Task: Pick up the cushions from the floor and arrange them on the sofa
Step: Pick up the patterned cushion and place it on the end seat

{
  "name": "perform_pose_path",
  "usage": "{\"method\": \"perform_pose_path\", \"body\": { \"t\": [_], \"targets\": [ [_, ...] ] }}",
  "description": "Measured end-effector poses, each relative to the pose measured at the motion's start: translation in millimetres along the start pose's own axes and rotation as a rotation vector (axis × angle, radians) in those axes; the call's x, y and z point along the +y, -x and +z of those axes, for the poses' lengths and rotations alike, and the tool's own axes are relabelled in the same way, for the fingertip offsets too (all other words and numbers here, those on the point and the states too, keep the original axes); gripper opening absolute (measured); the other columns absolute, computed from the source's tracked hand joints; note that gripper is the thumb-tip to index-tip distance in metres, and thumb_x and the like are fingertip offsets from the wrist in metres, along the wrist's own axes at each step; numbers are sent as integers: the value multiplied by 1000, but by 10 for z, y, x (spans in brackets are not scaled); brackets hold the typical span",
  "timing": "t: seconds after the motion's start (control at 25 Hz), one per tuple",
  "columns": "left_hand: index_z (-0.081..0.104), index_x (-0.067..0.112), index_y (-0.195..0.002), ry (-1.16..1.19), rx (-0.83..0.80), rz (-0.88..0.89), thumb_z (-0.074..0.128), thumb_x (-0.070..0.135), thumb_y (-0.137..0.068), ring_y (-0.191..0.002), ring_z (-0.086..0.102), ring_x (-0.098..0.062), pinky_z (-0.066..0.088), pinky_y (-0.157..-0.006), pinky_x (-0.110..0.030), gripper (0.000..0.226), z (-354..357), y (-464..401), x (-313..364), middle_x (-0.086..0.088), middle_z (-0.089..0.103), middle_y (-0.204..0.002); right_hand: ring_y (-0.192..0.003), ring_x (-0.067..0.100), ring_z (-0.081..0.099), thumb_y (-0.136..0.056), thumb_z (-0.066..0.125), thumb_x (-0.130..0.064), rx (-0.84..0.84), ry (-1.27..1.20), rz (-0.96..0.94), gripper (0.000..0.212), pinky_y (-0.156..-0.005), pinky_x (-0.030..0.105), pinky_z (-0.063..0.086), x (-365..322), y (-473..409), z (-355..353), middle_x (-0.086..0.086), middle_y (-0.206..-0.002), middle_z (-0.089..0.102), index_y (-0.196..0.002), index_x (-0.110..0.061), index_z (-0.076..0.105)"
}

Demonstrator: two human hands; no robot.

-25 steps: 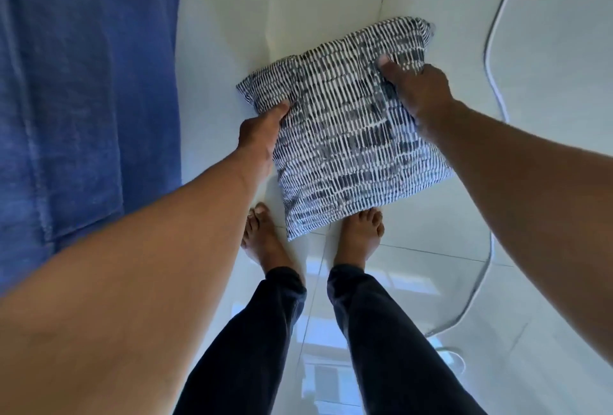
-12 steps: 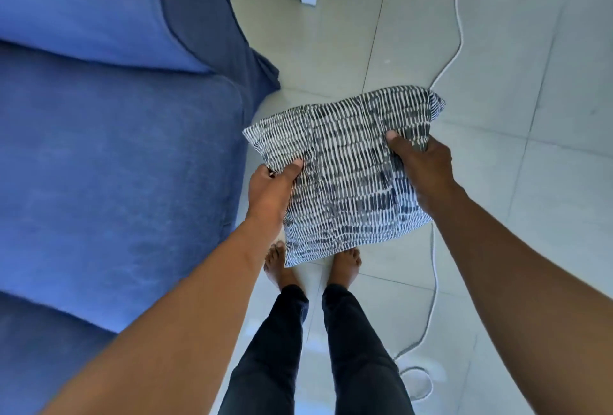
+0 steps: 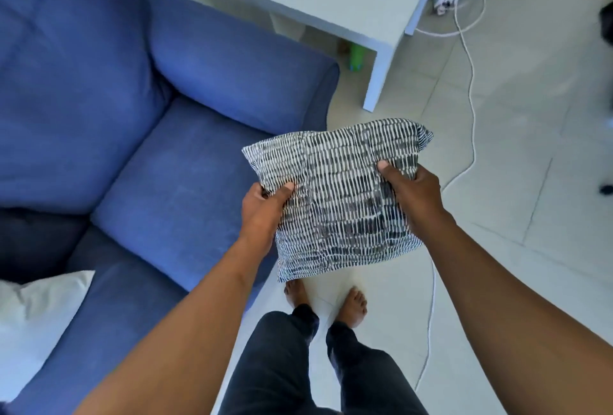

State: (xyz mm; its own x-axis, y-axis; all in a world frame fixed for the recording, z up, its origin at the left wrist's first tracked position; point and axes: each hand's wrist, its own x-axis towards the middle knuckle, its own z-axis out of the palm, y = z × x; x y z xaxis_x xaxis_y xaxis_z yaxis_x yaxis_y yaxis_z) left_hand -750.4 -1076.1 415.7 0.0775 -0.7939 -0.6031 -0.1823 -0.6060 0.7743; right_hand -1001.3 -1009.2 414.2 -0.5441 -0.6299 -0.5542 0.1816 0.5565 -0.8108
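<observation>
patterned cushion (image 3: 338, 195) gripped both hands, beside sofa (image 3: 159, 155)

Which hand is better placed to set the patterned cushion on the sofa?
Left, probably. The left hand grips the patterned cushion on the side nearest the blue sofa; the right hand holds the far side, over the floor.

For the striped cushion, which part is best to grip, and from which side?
Grip the cushion at its two side edges, one hand from each side, thumbs on top. It is flat, soft and wide, so a single corner would probably let it droop. The left hand and right hand hold it this way.
</observation>
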Motion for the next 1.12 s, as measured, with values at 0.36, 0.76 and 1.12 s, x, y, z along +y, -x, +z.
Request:
{"method": "perform_pose_path", "body": {
  "t": [0.36, 0.76, 1.12],
  "targets": [
    [62, 6, -120, 277, 218, -46, 81, 23, -90, -102, 75, -30, 63, -85, -46, 39, -1336, -324, 215, -12, 76, -113, -99, 19, 76, -83, 85, -45, -263, 239, -119, 31, -98, 44, 60, -943, 38, 1529, -7, -102, 81, -106, -26, 78],
    [66, 16, -106, 346, 386, -119, 84, 38, -83, -99, 75, -33, 63, -87, -52, 37, -2820, -896, 423, -8, 77, -104, -100, 19, 77, -85, 86, -37, -579, 342, -106, 28, -92, 41, 61, -1476, 0, 3577, -4, -106, 81, -109, -26, 76],
    [72, 18, -104, 548, 578, -153, 83, 14, -87, -97, 78, -28, 64, -88, -47, 20, -3447, -1133, 216, -4, 81, -104, -88, 8, 80, -82, 90, -24, -784, 471, -128, 26, -83, 34, 63, -1562, -19, 4753, -7, -99, 83, -103, -25, 76]
  ]
}}
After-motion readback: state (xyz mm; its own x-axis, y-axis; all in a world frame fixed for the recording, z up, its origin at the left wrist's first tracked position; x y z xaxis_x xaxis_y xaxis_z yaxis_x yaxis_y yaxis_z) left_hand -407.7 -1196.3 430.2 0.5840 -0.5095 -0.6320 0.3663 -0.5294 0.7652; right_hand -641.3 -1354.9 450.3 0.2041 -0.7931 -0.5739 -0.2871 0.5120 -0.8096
